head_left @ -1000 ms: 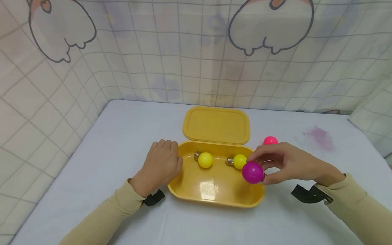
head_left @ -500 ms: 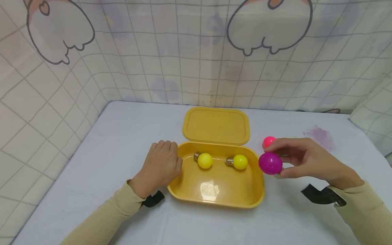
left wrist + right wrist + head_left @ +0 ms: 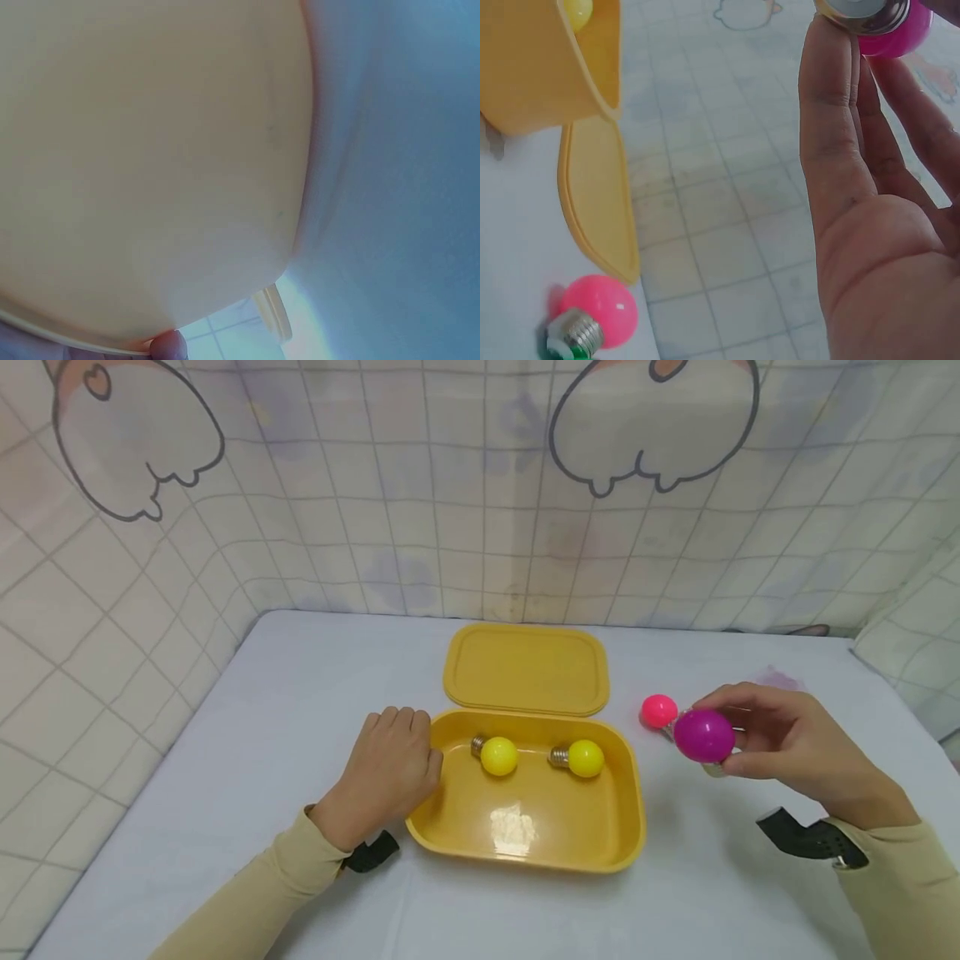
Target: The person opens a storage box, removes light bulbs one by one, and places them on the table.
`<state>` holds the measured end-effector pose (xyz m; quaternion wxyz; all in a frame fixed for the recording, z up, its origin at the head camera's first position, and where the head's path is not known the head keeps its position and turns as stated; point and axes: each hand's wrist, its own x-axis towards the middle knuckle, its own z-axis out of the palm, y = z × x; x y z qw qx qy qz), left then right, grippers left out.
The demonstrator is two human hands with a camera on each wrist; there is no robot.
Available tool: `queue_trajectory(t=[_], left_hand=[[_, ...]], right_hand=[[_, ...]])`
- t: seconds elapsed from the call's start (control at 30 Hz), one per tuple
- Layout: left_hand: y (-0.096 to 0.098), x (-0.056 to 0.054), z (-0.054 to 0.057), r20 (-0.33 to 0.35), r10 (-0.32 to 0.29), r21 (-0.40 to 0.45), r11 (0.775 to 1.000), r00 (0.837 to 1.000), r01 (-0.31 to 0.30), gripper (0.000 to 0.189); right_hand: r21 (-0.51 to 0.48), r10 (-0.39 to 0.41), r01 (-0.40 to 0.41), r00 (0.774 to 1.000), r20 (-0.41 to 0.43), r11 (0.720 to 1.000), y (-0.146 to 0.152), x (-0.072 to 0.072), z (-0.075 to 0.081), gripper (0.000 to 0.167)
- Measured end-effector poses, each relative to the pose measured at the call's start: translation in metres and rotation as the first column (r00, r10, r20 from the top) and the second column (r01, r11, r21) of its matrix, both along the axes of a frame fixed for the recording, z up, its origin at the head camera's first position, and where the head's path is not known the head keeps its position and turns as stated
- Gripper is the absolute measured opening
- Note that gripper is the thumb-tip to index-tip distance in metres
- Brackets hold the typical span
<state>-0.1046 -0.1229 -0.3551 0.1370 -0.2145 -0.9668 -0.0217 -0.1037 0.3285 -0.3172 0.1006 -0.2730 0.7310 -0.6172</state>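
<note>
My right hand [image 3: 806, 743] pinches a purple light bulb [image 3: 703, 735] above the table, to the right of a yellow plastic box [image 3: 525, 863]. The bulb's metal base shows at the fingertips in the right wrist view. My left hand [image 3: 382, 774] grips the box's left rim, with one fingertip on the rim in the left wrist view. Two yellow bulbs, a left one [image 3: 498, 756] and a right one [image 3: 585, 758], lie inside the box. Beyond the purple bulb, a pink bulb [image 3: 659, 711] lies on the table, with something green by its base in the right wrist view.
A flat yellow lid [image 3: 527, 669] lies directly behind the box. The white-covered table [image 3: 330, 660] carries a purplish stain [image 3: 780, 678] at right. Behind it hangs a checked curtain [image 3: 495, 527] with cartoon prints. Dark straps sit on both wrists.
My right hand has carried the purple bulb rightward and slightly farther back, from over the box's right side to beyond its rim. The left hand stays on the box.
</note>
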Motion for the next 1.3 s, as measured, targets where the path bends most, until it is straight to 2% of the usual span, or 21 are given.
queue_trajectory(t=[0.17,0.4,0.6,0.77,0.87,1.03,1.3], left_hand=[[-0.001,-0.001,-0.001,-0.028,-0.018,0.007,1.000,0.999,0.019,0.019],[-0.001,-0.002,0.000,0.039,-0.002,0.000,1.000,0.999,0.002,0.019],[-0.001,-0.003,0.004,0.053,0.006,-0.006,1.000,0.999,-0.006,0.018],[0.000,-0.002,0.004,0.083,0.015,-0.021,1.000,0.996,-0.013,0.019],[0.000,-0.002,0.004,0.076,0.014,-0.029,1.000,0.997,-0.012,0.020],[0.001,-0.004,0.003,0.065,0.008,-0.030,1.000,0.998,-0.006,0.020],[0.003,-0.003,0.005,0.100,0.036,-0.037,0.999,0.994,-0.033,0.021]], right_hand=[[-0.006,-0.086,0.086,0.996,0.019,0.996,0.011,-0.002,-0.006,0.051],[-0.012,-0.198,0.199,0.979,0.040,0.980,0.023,-0.007,-0.011,0.050],[-0.037,-0.281,0.284,0.957,0.068,0.958,0.031,-0.012,-0.013,0.048],[-0.139,-0.258,0.268,0.962,0.086,0.953,0.036,-0.013,-0.016,0.047],[-0.177,-0.249,0.262,0.964,0.093,0.949,0.038,-0.014,-0.018,0.048],[-0.196,-0.268,0.284,0.958,0.103,0.939,0.043,-0.015,-0.022,0.048],[-0.194,-0.268,0.292,0.953,0.142,0.936,0.048,-0.019,-0.024,0.047]])
